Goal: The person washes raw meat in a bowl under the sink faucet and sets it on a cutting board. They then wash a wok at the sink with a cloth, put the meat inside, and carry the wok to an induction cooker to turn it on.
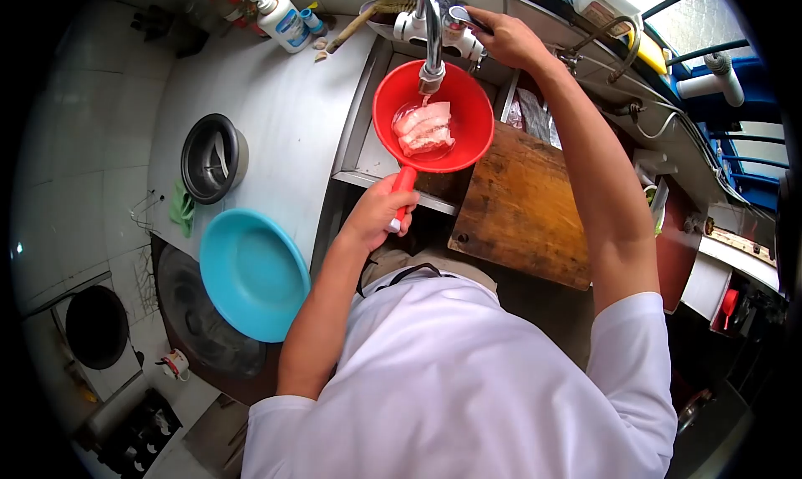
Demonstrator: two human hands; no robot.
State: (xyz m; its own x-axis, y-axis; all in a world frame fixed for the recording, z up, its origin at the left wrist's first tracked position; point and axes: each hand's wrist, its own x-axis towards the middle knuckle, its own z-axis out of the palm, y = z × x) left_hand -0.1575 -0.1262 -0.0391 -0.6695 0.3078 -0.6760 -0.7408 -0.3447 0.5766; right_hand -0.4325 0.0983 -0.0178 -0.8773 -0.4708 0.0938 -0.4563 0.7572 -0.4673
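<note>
My left hand (384, 212) is wrapped round the handle of a red plastic water ladle (476, 111), holding it over the sink (365, 149) beneath the tap (432, 49). A slab of raw pork (424, 130), pale with pinkish layers, lies in the ladle's bowl with some water around it. Under the spout a short streak of water shows above the meat. Up at the tap, my right hand (505, 38) has its fingers closed on the tap handle (469, 20).
A wooden cutting board (526, 207) lies right of the sink. On the left counter are a turquoise basin (255, 274), a dark pot (215, 159) and a green cloth (181, 207). A white pump bottle (282, 21) and a wooden-handled brush (355, 28) stand at the back.
</note>
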